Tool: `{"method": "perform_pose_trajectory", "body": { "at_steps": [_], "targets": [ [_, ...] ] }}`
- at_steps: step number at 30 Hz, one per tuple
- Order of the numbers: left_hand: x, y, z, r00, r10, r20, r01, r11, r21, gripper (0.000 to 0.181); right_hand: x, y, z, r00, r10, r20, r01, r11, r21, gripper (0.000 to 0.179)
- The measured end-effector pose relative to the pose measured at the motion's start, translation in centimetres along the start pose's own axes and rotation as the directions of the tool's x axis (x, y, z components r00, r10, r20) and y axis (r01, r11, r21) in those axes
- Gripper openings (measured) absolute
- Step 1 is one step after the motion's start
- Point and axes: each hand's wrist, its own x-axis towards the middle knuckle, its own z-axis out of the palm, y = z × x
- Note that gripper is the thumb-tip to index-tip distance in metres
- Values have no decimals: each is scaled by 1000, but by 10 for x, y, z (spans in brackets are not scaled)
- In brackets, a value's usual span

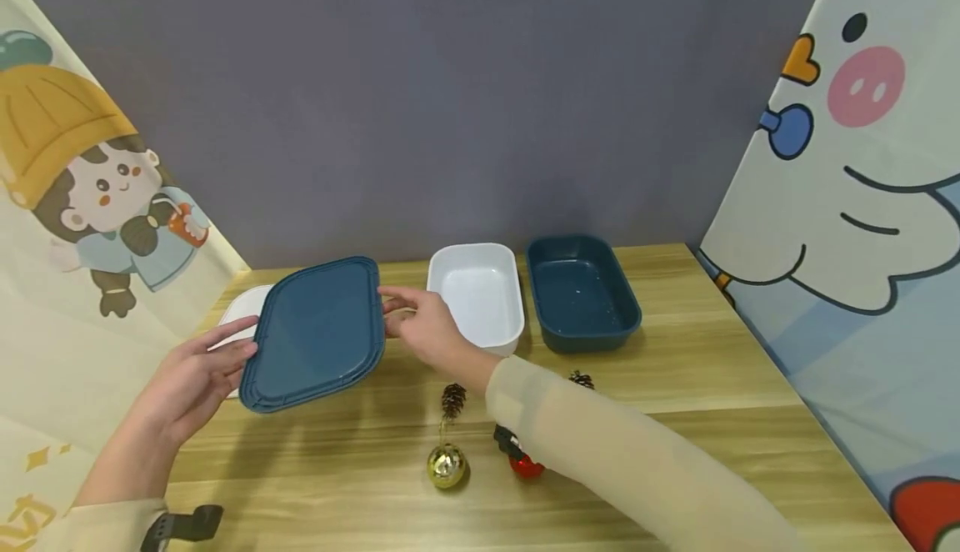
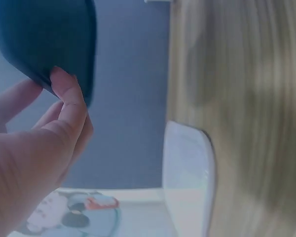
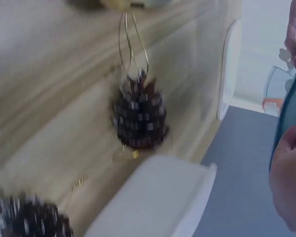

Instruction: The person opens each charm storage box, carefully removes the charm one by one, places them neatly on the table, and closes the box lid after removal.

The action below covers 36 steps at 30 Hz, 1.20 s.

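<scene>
A dark blue rectangular lid [image 1: 318, 331] is held tilted above the left part of the wooden table. My left hand [image 1: 197, 378] pinches its left edge, the thumb on one face and the fingertips on the other, as the left wrist view shows. At the opposite edge my right hand [image 1: 431, 327] grips the lid between thumb and fingers. Partly hidden beneath the blue lid lies a white lid [image 1: 242, 306]. To the right stand a white box [image 1: 480, 293] and a dark blue box [image 1: 583, 292], both without lids.
In front of the boxes lie a pine cone [image 1: 453, 400], a gold ball ornament [image 1: 447, 465] and a red ornament [image 1: 527, 467]. Another pine cone [image 1: 581, 379] shows behind the right sleeve. A grey wall [image 1: 480, 102] rises at the table's back, with printed cloths on both sides.
</scene>
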Motion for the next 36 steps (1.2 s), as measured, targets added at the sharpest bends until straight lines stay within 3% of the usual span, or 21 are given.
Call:
{"method": "perform_pose_trajectory", "body": {
  "at_steps": [8, 16, 23, 26, 30, 36],
  "targets": [
    [9, 22, 34, 999, -35, -41, 39, 994, 99, 29, 2, -15, -37, 996, -75, -44, 69, 989, -132, 36],
    [22, 38, 67, 1000, -10, 17, 10, 1000, 22, 28, -3, -25, -68, 998, -66, -25, 66, 998, 0, 37],
    [35, 52, 97, 1000, -24, -8, 25, 994, 105, 29, -4, -34, -95, 996, -43, -83, 48, 997, 58, 31],
    [44, 59, 116, 998, -33, -46, 43, 968, 246, 40, -3, -37, -106, 989, -45, -143, 50, 998, 33, 30],
    [60, 67, 142, 996, -29, -84, 63, 892, 447, 54, -3, -40, -121, 969, -72, -236, 59, 996, -62, 27],
    [84, 70, 169, 993, -20, -120, 84, 824, 561, 42, -4, -43, -148, 945, -79, -317, 2, 972, -235, 32]
  ]
}}
